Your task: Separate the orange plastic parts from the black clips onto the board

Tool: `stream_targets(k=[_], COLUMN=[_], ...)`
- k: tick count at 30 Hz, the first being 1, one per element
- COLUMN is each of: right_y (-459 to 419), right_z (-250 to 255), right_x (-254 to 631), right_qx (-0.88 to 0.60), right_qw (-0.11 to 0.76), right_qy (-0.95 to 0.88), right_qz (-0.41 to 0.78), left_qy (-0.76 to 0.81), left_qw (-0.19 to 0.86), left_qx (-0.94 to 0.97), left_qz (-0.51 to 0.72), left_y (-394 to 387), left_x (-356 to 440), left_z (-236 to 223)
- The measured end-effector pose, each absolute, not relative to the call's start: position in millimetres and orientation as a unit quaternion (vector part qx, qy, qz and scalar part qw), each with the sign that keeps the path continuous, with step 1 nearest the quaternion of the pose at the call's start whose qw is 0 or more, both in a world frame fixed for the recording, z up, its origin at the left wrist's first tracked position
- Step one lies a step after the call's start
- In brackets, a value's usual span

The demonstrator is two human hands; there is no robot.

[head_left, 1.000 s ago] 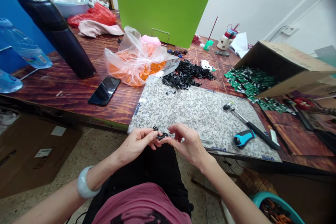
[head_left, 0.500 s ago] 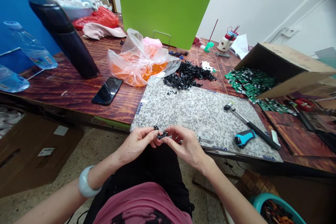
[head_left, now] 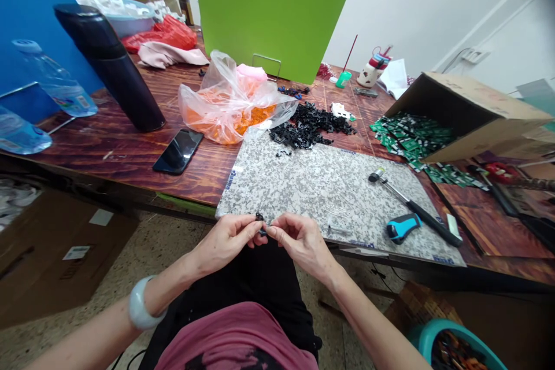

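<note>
A small black plastic part (head_left: 259, 217) is pinched between the thumb and fingers of my left hand (head_left: 237, 237), just off the front edge of the speckled board (head_left: 299, 185). Thumb and forefinger of my right hand (head_left: 300, 238) press together at the right side of the same part, and most of it is covered by my fingers. Farther back on the board lies a heap of similar black plastic parts (head_left: 310, 124), with one loose piece (head_left: 284, 153) in front. To the right are a small mallet (head_left: 416, 208) and a blue and black tool (head_left: 403, 227).
A clear bag of orange pieces (head_left: 229, 121), a phone (head_left: 178, 151) and a dark flask (head_left: 113, 69) stand on the left. On the right, a tipped cardboard box (head_left: 472, 110) spills green circuit boards (head_left: 411, 133). A teal tub (head_left: 422, 338) is below the table edge.
My hands have drawn closer together around the black part, and its curved right end is now largely hidden by my fingertips. The view has shifted slightly.
</note>
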State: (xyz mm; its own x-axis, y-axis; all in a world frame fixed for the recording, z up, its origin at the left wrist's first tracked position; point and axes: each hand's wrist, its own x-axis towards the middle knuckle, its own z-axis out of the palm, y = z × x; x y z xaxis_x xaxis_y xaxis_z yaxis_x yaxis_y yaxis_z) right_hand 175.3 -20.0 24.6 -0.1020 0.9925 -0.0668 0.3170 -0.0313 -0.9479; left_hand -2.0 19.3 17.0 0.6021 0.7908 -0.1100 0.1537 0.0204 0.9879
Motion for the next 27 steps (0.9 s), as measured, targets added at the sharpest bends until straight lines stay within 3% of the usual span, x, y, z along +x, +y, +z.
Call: stream_targets(k=[9,15,22,27], right_y=[-21.7,-23.9,-32.7,-30.4], right_z=[14.0,7.2,6.9,19.4], right_x=[173.1,156.0,151.7,172.7], right_qx=[-0.529,-0.492,-0.498,-0.584], right_qw=[0.445,0.54,0.5,0.445], right_qy=[-0.468,-0.328,-0.367,-0.479], right_qz=[0.551,0.599,0.606,0.482], left_qy=[0.404,0.433,0.44,0.406], left_qw=[0.682,0.646,0.644,0.654], left_qx=[0.516,0.499,0.47,0.513], left_qz=[0.325,0.383,0.414,0.38], left_y=[23.5,8.6,5.0,9.2], left_x=[1.7,9.7,17.6,13.0], left_z=[9.7,0.2,5.6,10.0])
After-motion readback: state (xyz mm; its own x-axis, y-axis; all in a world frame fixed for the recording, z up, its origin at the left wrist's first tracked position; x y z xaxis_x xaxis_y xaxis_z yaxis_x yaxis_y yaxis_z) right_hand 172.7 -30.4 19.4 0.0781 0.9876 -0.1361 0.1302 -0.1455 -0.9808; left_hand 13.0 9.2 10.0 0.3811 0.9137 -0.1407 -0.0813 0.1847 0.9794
